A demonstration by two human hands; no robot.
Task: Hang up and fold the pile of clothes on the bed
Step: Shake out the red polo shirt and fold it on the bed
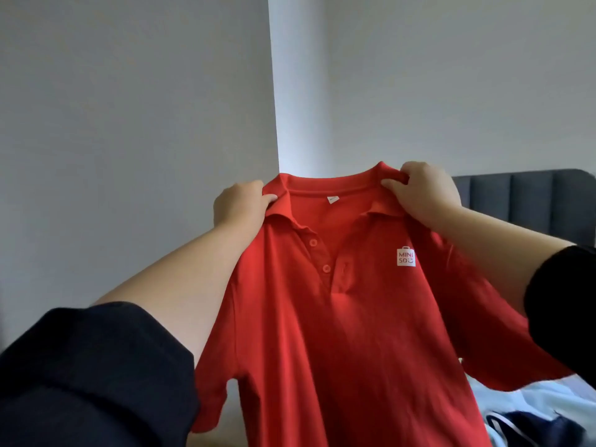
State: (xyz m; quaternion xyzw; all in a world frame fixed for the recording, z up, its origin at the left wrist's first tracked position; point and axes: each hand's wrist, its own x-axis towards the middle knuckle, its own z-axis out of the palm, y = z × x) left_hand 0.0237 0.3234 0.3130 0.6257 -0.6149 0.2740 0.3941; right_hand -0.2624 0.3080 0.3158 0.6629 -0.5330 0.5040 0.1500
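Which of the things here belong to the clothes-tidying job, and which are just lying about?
Part of the job:
- red polo shirt, held up by its collar
- left hand and right hand, pinching it
- navy garment and pale blue fabric, lower right, probably the pile

Just there:
- dark grey headboard
- wall

1. The red polo shirt (338,317), stretched between the left hand (240,204) and right hand (422,191), blocks the middle.
2. Above its collar the air is open as far as the wall (129,108).
3. Far right, a dark headboard (529,201) stands in the way.
4. Near right, loose clothes (532,414) cover the bed under the shirt's sleeve.
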